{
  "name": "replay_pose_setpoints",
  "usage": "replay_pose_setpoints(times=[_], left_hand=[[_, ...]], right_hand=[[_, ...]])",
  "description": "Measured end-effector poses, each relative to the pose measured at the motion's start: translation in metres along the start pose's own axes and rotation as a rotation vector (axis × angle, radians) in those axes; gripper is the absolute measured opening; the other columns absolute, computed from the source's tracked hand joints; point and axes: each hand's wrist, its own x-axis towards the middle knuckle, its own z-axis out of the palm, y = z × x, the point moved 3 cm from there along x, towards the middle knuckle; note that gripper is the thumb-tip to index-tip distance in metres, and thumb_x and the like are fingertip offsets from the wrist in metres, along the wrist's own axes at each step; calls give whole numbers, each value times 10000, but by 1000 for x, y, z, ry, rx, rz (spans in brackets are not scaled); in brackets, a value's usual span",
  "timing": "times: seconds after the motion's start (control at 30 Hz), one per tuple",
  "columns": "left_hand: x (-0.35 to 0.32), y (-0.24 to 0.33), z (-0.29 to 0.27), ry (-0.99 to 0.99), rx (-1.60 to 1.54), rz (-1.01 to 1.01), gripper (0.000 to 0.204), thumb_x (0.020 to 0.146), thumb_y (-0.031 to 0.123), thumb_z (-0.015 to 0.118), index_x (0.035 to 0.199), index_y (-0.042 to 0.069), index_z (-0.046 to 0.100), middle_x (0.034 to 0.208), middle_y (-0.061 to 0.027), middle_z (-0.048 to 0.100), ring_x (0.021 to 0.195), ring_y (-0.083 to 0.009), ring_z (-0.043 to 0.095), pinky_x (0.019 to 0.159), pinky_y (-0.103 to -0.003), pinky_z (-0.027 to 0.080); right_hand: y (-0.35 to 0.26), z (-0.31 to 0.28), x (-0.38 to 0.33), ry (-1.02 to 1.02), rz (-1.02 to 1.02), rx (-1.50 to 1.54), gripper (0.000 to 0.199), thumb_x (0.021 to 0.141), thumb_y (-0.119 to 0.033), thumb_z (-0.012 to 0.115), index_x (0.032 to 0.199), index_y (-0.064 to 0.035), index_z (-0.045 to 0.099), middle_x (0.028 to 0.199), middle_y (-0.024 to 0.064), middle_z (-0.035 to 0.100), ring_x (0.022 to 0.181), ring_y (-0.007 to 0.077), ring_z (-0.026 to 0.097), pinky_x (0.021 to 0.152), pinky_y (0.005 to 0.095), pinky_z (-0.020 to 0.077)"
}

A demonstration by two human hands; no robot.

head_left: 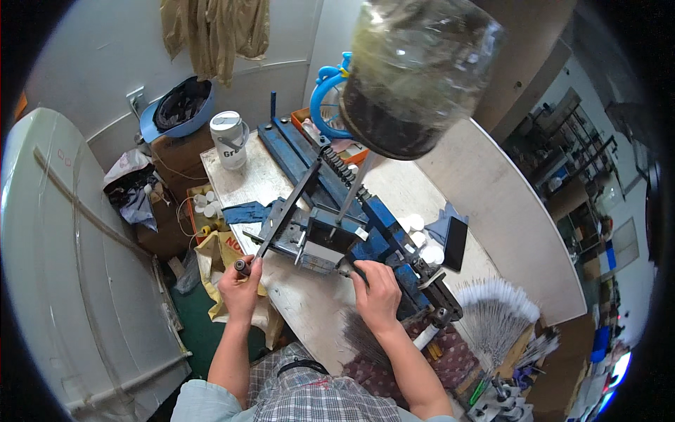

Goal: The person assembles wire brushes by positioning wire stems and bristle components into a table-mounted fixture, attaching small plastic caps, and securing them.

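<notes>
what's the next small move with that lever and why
Probably swing the lever with the left hand: it already grips the handle end, while the right hand rests at the front of the blue press, seemingly steadying it.

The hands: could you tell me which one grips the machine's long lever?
The left hand grips the lever by its end knob; the right hand rests at the blue machine instead.
</notes>
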Motion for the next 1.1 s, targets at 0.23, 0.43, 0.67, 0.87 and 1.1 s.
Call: replay_pose_setpoints(times=[0.23,0.43,0.67,0.87,1.1], left_hand=[[61,-35,-26,96,94,-163,404,888,375,682,736,2,648,659,-6,620,621,-69,531,581,-265,436],[-30,-14,16,-166,-171,-332,311,919,293,631,1046,13,584,819,-61,637,631,-153,588,635,-290,502],[-78,37,97,-605,-661,-1021,321,891,383,635,1021,95,576,897,-49,636,804,-183,613,707,-340,527],[-59,29,110,-637,-511,-1003,275,877,361,657,969,107,603,848,-24,638,773,-169,618,722,-351,529],[-54,25,114,-543,-625,-1012,127,891,236,660,938,119,648,809,25,649,743,-87,597,687,-270,493]], right_hand=[[0,-86,-74,-158,-31,86,150,747,-26,716,894,-43,694,847,111,685,743,273,660,647,347,526],[59,-173,-146,-12,383,-118,104,789,-51,686,892,-45,703,852,110,689,800,282,656,711,367,520],[94,-171,-157,-42,422,-137,204,765,-81,706,958,-20,679,909,125,649,843,307,631,712,376,504],[104,-170,-159,-215,392,-164,253,713,-201,771,847,-23,653,794,116,602,734,314,609,633,396,483],[95,-202,-151,-309,410,-30,185,757,-149,744,843,-32,629,824,110,603,782,303,627,670,389,502]])
